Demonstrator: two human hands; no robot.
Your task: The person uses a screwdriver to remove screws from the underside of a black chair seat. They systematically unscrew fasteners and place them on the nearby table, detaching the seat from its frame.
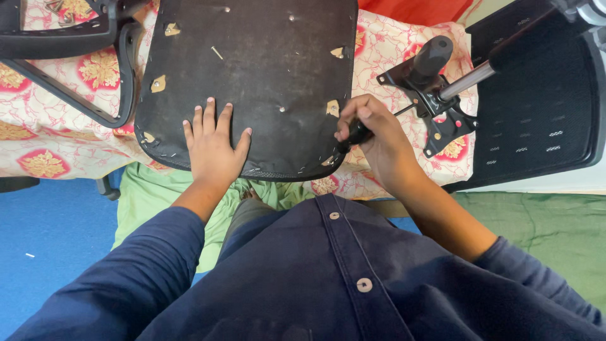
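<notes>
Fingers of the right hand (pixel 374 136) clenched around a black tool handle (pixel 357 134), its working end angled down toward the near right corner of the upturned black seat base (pixel 265 69), just beside the thumb; tip too small to make out. Fingers of the left hand (pixel 213 144) released, spread flat and pressed on the same seat base near its front edge, well left of the tool. Small torn patches and staples dotted across the black underside, above and between both hands. Just right of the clenched fingers, a black metal chair mechanism (pixel 435 117) with a chrome gas cylinder (pixel 464 82) slanting up to the right. Farther right, a black mesh chair back (pixel 536 113). Up and left of the flat fingers, a black armrest frame (pixel 69 60). Under everything, a floral cloth (pixel 44 145) in cream, red and gold. Nearest the wrists, dark blue shirt sleeves (pixel 126 278), green fabric (pixel 151 196) and blue floor (pixel 50 233).
</notes>
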